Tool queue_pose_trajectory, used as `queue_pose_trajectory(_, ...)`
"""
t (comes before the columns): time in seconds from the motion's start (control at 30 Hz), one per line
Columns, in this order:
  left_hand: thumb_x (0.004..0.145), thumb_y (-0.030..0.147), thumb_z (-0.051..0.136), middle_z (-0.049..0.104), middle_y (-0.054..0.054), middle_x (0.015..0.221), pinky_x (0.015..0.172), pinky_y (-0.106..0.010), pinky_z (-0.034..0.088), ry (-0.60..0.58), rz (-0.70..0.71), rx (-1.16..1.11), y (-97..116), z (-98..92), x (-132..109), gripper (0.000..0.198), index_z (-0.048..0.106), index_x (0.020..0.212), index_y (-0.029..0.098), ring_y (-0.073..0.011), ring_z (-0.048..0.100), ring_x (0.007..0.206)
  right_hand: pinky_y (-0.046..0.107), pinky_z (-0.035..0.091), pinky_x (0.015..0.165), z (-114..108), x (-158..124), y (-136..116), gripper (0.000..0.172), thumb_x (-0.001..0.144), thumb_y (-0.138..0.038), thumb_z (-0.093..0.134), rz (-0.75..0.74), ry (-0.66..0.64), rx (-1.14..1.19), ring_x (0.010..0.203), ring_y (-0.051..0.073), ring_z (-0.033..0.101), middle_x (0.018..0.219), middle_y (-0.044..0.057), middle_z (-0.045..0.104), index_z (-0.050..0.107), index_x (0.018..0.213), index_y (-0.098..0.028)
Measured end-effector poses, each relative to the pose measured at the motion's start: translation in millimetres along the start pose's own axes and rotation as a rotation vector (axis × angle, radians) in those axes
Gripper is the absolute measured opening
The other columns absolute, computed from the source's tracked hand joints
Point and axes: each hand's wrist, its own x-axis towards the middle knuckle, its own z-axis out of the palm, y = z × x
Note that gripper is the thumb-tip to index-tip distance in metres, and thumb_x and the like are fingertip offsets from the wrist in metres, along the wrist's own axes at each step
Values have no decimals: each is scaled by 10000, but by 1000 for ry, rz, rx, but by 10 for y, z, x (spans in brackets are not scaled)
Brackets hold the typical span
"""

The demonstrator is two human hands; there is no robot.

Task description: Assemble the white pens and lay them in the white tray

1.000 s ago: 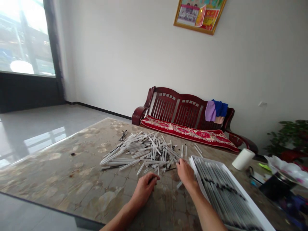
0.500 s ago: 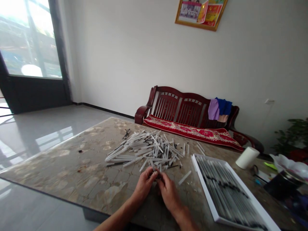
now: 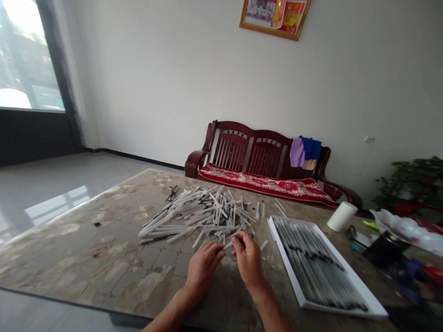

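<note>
**Hands at a table top, seen from head height.** A shallow rectangular white tray point(image 3: 284, 263) lay on the table to the right of the hands. It was filled with long, slender rods point(image 3: 316, 263) lying side by side, crossed by dark bands; blur hid their exact kind. Left of the tray, a loose heap of thin white plastic tubes point(image 3: 204, 216), many with black parts, lay crisscrossed on the polished, mottled stone table top point(image 3: 86, 249). The right hand point(image 3: 247, 260) formed a narrow pinch on a thin white tube point(image 3: 227, 246), held just in front of the heap. The left hand point(image 3: 204, 265) was curled close beside it, its fingers point(image 3: 212, 256) reaching toward the same tube; whether they gripped it could not be told. A single loose tube point(image 3: 263, 245) lay between the right hand and the tray. Thin-framed eyeglasses point(image 3: 171, 193) lay beyond the heap. At far right stood a dark cylindrical container point(image 3: 386, 249), its contents hidden, near a smooth white roll point(image 3: 342, 216). Crumpled white plastic point(image 3: 408, 230) was cut off by the frame edge. Behind the table stood a dark wooden slatted bench point(image 3: 256, 152) with a red patterned cushion point(image 3: 266, 186).
</note>
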Motion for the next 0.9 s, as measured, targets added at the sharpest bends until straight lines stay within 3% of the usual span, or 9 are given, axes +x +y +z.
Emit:
queue_pose_trajectory(0.1, 831, 403, 570, 675, -45, 937, 705, -317, 498, 300, -233, -220, -65, -30, 59, 370, 631, 1151, 226, -202, 624, 762, 232, 500, 482, 0, 18, 108, 345, 824, -513, 593, 128, 181, 140, 576, 162, 633, 669, 19, 668, 636, 891, -178)
queue_pose_trajectory(0.13, 814, 418, 591, 672, -47, 929, 685, -310, 499, 331, -287, -293, -72, -39, 77, 428, 610, 1188, 210, -200, 624, 750, 239, 512, 494, 22, 9, 140, 365, 813, -527, 601, 166, 229, 194, 609, 173, 651, 703, 34, 685, 631, 902, -175)
queue_pose_trajectory(0.2, 772, 457, 640, 664, -29, 829, 584, -280, 478, 256, -339, -432, -63, -48, 101, 492, 616, 1183, 188, -182, 596, 650, 251, 527, 505, 105, -36, 188, 385, 784, -544, 629, 227, 237, 268, 633, 184, 666, 737, 48, 701, 627, 886, -173)
queue_pose_trajectory(0.3, 693, 539, 703, 604, 15, 631, 457, -239, 398, 84, -394, -603, -20, -38, 109, 483, 693, 985, 155, -136, 503, 493, 244, 504, 457, 255, -122, 241, 380, 732, -547, 682, 273, 55, 277, 568, 177, 645, 679, 28, 681, 631, 802, -177)
queue_pose_trajectory(0.4, 649, 584, 731, 555, 40, 557, 431, -209, 355, 117, -461, -726, 9, -21, 110, 465, 691, 801, 146, -96, 453, 449, 223, 451, 412, 229, -90, 333, 382, 769, -546, 639, 275, -140, 207, 546, 168, 633, 705, 23, 683, 663, 847, -173)
queue_pose_trajectory(0.5, 631, 558, 768, 574, 38, 569, 427, -181, 349, 164, -520, -834, 14, -15, 129, 443, 677, 747, 141, -73, 457, 457, 239, 455, 465, -70, 145, 471, 333, 873, -434, 516, 223, -77, -82, 595, 174, 647, 799, 41, 704, 677, 1006, -175)
queue_pose_trajectory(0.6, 582, 478, 838, 594, 29, 572, 428, -162, 380, 184, -616, -983, 0, -30, 170, 407, 648, 695, 136, -66, 494, 471, 279, 493, 720, -428, 440, 594, 225, 878, -228, 508, 132, 35, -659, 848, 203, 676, 936, 90, 713, 697, 989, -176)
queue_pose_trajectory(0.67, 581, 388, 866, 608, 22, 585, 428, -151, 406, 217, -692, -1103, -18, -53, 200, 362, 621, 665, 135, -61, 520, 471, 279, 471, 775, -560, 564, 645, 211, 892, -201, 510, 119, 16, -926, 933, 207, 666, 1007, 116, 697, 703, 976, -180)
queue_pose_trajectory(0.9, 764, 213, 768, 648, 2, 654, 424, -140, 470, 297, -782, -1276, -32, -105, 218, 168, 620, 747, 136, -62, 585, 478, 267, 433, 688, -501, 549, 727, 138, 914, -205, 538, 106, -120, -1242, 887, 198, 671, 1010, 105, 674, 675, 924, -187)
